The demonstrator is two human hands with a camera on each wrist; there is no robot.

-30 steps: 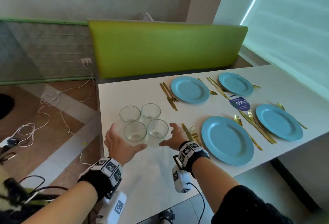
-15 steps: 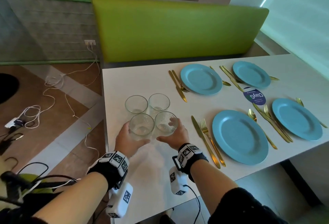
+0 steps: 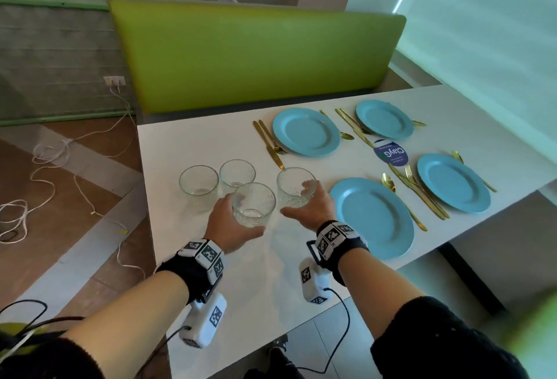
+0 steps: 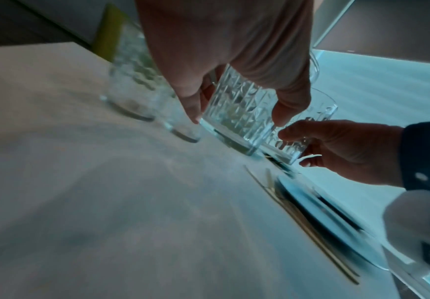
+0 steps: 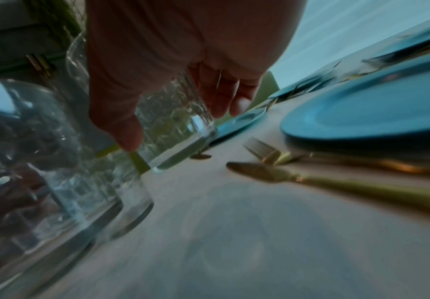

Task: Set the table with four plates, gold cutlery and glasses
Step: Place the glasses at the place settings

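Four blue plates lie on the white table (image 3: 211,264), each flanked by gold cutlery; the nearest plate (image 3: 372,217) is at my right. My left hand (image 3: 232,223) grips a patterned clear glass (image 3: 254,203) (image 4: 237,113) near the table's left side. My right hand (image 3: 310,208) grips a second glass (image 3: 297,187) (image 5: 175,129), held apart from the others and close to the tip of a gold knife (image 3: 268,145). Two more glasses (image 3: 199,184) (image 3: 237,173) stand just behind. Whether the held glasses touch the table I cannot tell.
A gold fork (image 5: 262,149) and knife (image 5: 285,176) lie left of the nearest plate, under my right wrist. A round blue sticker (image 3: 390,152) sits between the plates. A green bench back (image 3: 256,56) runs behind the table. White cables (image 3: 60,173) trail on the floor at left.
Both hands closed round the two near glasses. The right hand has carried its glass rightward, away from the cluster; the left glass has shifted slightly.
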